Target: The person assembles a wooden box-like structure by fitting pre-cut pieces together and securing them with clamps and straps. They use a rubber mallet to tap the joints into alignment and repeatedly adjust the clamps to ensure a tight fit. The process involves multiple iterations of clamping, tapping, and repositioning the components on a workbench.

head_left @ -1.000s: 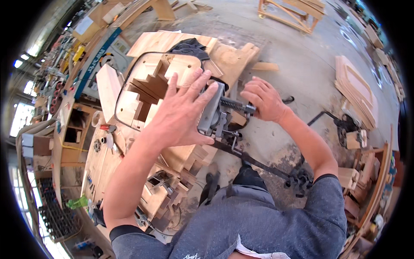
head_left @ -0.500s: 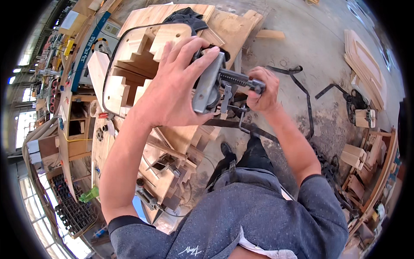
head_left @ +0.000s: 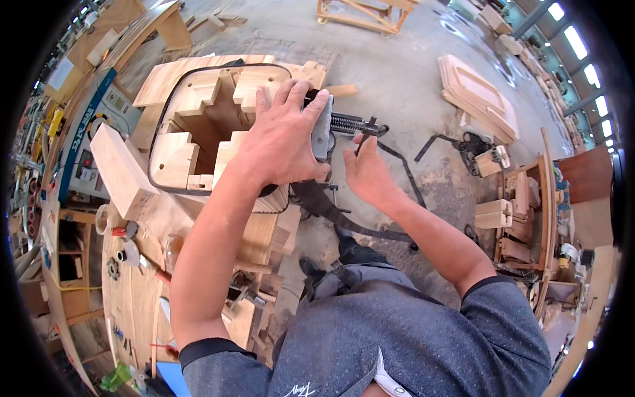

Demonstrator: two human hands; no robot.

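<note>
A strap clamp [head_left: 321, 137] with a flat metal plate and a threaded screw [head_left: 346, 124] sits against the right side of a notched wooden assembly [head_left: 173, 153]. Its black strap loops around the outside of the pale wood. My left hand [head_left: 278, 139] spans the clamp's plate, thumb at the near end and fingers over the far end, gripping it. At the screw's outer end, my right hand [head_left: 369, 171] has its fingers closed on the small cross handle [head_left: 371, 127]. A wide dark strap tail [head_left: 331, 208] hangs below the clamp. My left palm hides part of the assembly.
A loose wooden beam [head_left: 122, 172] leans left of the assembly. Tools and offcuts lie on the workbench [head_left: 135, 304]. Curved wooden panels [head_left: 477, 99] rest on the floor at the right, near wood blocks [head_left: 493, 214] and a wooden rack [head_left: 548, 218].
The view has shifted, bringing more of the right side in. The clamp has straightened against the wood. My right hand has changed its grip at the screw's end, its fingers now on the cross handle.
</note>
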